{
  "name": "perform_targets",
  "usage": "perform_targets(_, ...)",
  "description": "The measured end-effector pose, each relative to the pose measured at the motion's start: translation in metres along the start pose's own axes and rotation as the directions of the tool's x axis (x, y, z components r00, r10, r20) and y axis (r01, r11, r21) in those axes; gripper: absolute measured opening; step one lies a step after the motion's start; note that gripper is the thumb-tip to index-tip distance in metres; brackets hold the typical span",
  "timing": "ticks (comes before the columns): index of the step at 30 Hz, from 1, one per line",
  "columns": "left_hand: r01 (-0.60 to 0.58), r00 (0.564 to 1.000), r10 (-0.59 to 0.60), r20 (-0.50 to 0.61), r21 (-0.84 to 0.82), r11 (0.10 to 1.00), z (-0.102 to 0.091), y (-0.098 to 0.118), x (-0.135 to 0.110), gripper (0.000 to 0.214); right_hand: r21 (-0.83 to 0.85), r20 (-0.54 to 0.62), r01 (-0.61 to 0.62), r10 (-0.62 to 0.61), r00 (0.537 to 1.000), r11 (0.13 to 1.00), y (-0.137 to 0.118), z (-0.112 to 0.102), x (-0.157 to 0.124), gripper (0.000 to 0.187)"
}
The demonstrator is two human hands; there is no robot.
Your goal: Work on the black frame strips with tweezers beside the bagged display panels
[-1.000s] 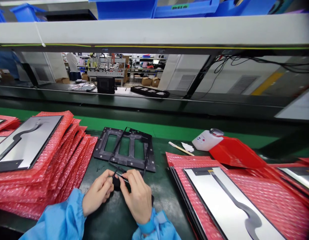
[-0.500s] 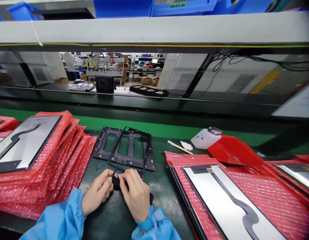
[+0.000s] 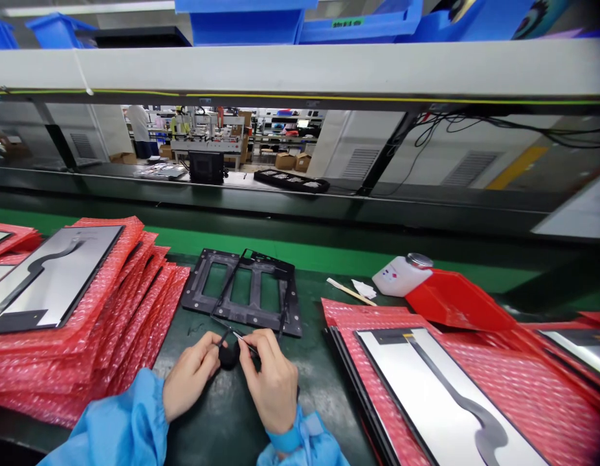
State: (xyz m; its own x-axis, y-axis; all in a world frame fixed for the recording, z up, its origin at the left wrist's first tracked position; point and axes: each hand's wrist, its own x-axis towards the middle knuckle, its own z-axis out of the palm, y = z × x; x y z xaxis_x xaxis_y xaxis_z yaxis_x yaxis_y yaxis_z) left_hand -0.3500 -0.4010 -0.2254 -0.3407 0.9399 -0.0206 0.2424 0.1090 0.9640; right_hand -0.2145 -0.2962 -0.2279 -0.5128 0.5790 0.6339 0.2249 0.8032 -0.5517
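My right hand [image 3: 271,382] pinches slim metal tweezers [image 3: 237,335], their tip pointing up-left. My left hand [image 3: 193,374] is closed at the thumb and forefinger by a small dark piece just left of the tip; its shape is too small to make out. A thin black bezel frame [image 3: 228,286] lies tilted over a black fixture plate [image 3: 197,303] with rectangular openings, its near edge reaching toward my fingers. Between my hands is a small rounded black object [image 3: 228,357], partly hidden.
Red bubble bags [image 3: 154,323] are stacked left, a display panel [image 3: 86,259] on top. More bags and a panel [image 3: 426,375] lie right. Behind them are a white bottle [image 3: 399,277], a red bin [image 3: 455,301] and a wooden-handled stick [image 3: 351,291]. A shelf [image 3: 290,71] crosses above.
My right hand has shifted slightly right and down, and more of the tweezers shows between my hands. My left hand keeps its pinch. The whole view has shifted slightly.
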Motion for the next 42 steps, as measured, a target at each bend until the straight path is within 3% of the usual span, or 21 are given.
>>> perform_targets(3,-0.108,0.988,0.134,-0.077,0.275,0.955,-0.004,0.001,0.001,0.021,-0.003,0.03,0.006,-0.006,1.0,1.0,0.001,0.002,-0.002,0.007)
perform_targets(5,-0.139,0.971,0.195,-0.135,0.339,0.931,-0.006,0.003,0.002,0.023,-0.005,0.046,0.019,-0.019,0.999,1.0,0.0,0.002,-0.002,0.007)
perform_targets(8,-0.164,0.958,0.225,-0.176,0.306,0.938,-0.009,0.007,0.004,0.026,-0.012,0.068,0.05,-0.049,0.996,0.999,-0.003,0.002,-0.002,0.005)
perform_targets(13,-0.129,0.977,0.158,-0.143,0.196,0.972,-0.01,0.009,0.007,0.026,-0.025,0.085,0.143,-0.14,0.986,0.989,-0.007,0.002,-0.004,0.005)
perform_targets(16,-0.111,0.966,0.142,-0.214,0.154,0.982,-0.014,0.009,0.008,0.025,-0.023,0.076,0.16,-0.158,0.985,0.987,-0.007,0.002,-0.006,0.005)
perform_targets(19,-0.106,0.938,0.162,-0.306,0.19,0.976,-0.023,0.007,0.009,0.026,-0.001,0.038,0.102,-0.102,0.994,0.995,-0.003,0.002,-0.005,0.005)
perform_targets(21,-0.094,0.924,0.211,-0.32,0.345,0.934,-0.03,0.004,0.01,0.028,0.036,0.021,0.027,-0.028,0.999,0.999,0.0,0.001,-0.004,0.007)
perform_targets(24,-0.037,0.905,0.294,-0.307,0.631,0.775,-0.037,0.0,0.011,0.03,0.115,-0.009,-0.098,0.1,0.995,0.989,0.005,0.0,0.0,0.011)
perform_targets(26,-0.008,0.901,0.318,-0.295,0.722,0.692,-0.036,-0.001,0.012,0.024,0.164,-0.027,-0.154,0.16,0.987,0.974,0.008,0.0,0.002,0.013)
perform_targets(28,-0.03,0.918,0.312,-0.244,0.743,0.669,-0.03,-0.001,0.011,0.016,0.199,-0.029,-0.182,0.191,0.981,0.963,0.009,0.0,0.004,0.013)
perform_targets(31,-0.096,0.953,0.273,-0.135,0.717,0.69,-0.016,-0.002,0.008,0.014,0.223,-0.019,-0.196,0.205,0.979,0.955,0.01,0.001,0.004,0.012)
perform_targets(34,-0.098,0.967,0.23,-0.108,0.675,0.731,-0.006,-0.006,0.006,0.02,0.239,0.003,-0.2,0.205,0.979,0.95,0.01,0.002,0.003,0.011)
perform_targets(37,-0.091,0.975,0.197,-0.106,0.617,0.782,-0.005,-0.009,0.005,0.027,0.25,0.055,-0.181,0.173,0.983,0.951,0.008,0.002,0.003,0.011)
perform_targets(42,-0.098,0.983,0.164,-0.087,0.506,0.857,-0.011,-0.002,0.004,0.022,0.206,0.126,-0.086,0.061,0.99,0.975,0.002,0.002,0.002,0.012)
